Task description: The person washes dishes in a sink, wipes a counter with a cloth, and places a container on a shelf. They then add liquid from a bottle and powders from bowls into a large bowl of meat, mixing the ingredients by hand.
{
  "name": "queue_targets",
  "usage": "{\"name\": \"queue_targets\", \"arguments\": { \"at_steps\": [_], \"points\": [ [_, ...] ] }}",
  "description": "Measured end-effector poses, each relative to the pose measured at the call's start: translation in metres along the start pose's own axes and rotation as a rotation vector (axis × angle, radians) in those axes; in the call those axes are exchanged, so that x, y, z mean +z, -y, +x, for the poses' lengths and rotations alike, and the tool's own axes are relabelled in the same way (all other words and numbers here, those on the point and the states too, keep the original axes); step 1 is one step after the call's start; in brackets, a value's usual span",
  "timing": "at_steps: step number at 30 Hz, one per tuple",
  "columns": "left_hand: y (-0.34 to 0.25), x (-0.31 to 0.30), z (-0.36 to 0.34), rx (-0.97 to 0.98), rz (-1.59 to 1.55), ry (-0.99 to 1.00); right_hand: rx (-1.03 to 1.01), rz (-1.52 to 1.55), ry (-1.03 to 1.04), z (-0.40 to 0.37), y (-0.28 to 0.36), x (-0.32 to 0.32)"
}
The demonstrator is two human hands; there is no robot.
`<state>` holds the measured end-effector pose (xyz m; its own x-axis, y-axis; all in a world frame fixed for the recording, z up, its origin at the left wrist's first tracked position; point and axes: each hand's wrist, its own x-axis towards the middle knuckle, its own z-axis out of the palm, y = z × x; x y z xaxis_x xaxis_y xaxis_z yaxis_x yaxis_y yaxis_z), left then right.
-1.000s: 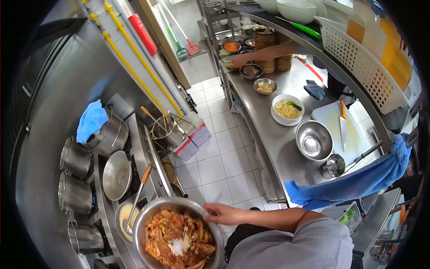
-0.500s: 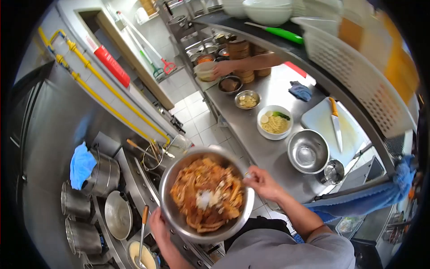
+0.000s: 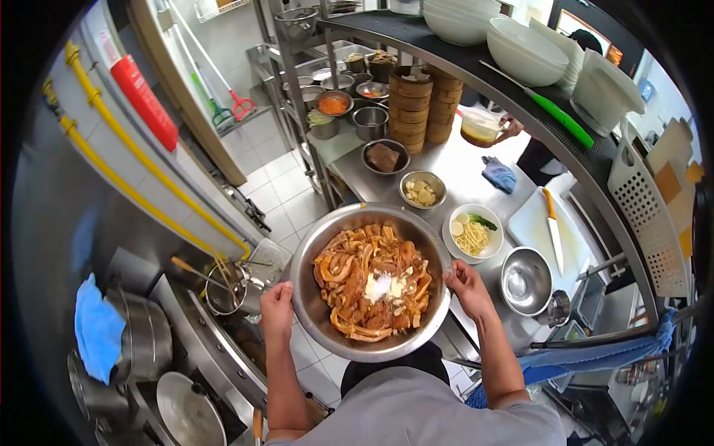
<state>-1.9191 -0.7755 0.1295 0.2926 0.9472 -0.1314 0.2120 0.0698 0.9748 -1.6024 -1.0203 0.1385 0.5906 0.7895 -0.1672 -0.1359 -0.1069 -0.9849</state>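
A large steel mixing bowl [image 3: 309, 316] is in the air in front of my body, between the stove side and the steel counter. Inside it lie brownish, sauce-coated meat strips [image 3: 349, 256] with a heap of white powder [image 3: 379, 286] and pale chopped bits on top. My left hand [image 3: 277, 308] is closed at the bowl's left rim. On the right rim, my right hand [image 3: 468, 290] grips with thumb and curled fingers. Just beyond the bowl, a white bowl of noodles [image 3: 472, 236] with greens and a small steel bowl of pale pieces [image 3: 422, 190] stand on the counter.
An empty steel bowl [image 3: 526, 281] and a knife [image 3: 555, 238] on a white cutting board [image 3: 528, 219] are at right. Bamboo steamers [image 3: 409, 111] stand farther back. Another person's hand [image 3: 511, 128] holds a glass jug [image 3: 480, 130]. A wok [image 3: 190, 409] and pots [image 3: 145, 334] line the left.
The mixing bowl has moved up and right in view, now level between both hands. The other person's arm has left the bowl by the steamers; a hand with a jug now shows right of them.
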Motion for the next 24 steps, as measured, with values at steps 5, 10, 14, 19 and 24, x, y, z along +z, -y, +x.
{"name": "queue_targets", "arguments": {
  "at_steps": [5,10,14,19,24],
  "points": [
    [-0.024,0.025,0.062,-0.059,-0.026,0.137,0.024,-0.036,-0.12,0.035,0.011,-0.011],
    [-0.055,0.075,0.114,-0.071,-0.2,0.375,0.011,-0.134,-0.29,0.056,0.049,-0.041],
    [-0.093,0.15,0.149,0.034,-0.178,0.558,0.0,-0.055,-0.418,0.092,0.051,-0.1],
    [-0.123,0.269,0.207,0.164,-0.106,0.726,-0.143,0.016,-0.455,0.143,0.057,-0.186],
    [-0.121,0.411,0.273,0.264,0.119,0.735,-0.243,0.123,-0.494,0.209,-0.034,-0.333]
  ]
}}
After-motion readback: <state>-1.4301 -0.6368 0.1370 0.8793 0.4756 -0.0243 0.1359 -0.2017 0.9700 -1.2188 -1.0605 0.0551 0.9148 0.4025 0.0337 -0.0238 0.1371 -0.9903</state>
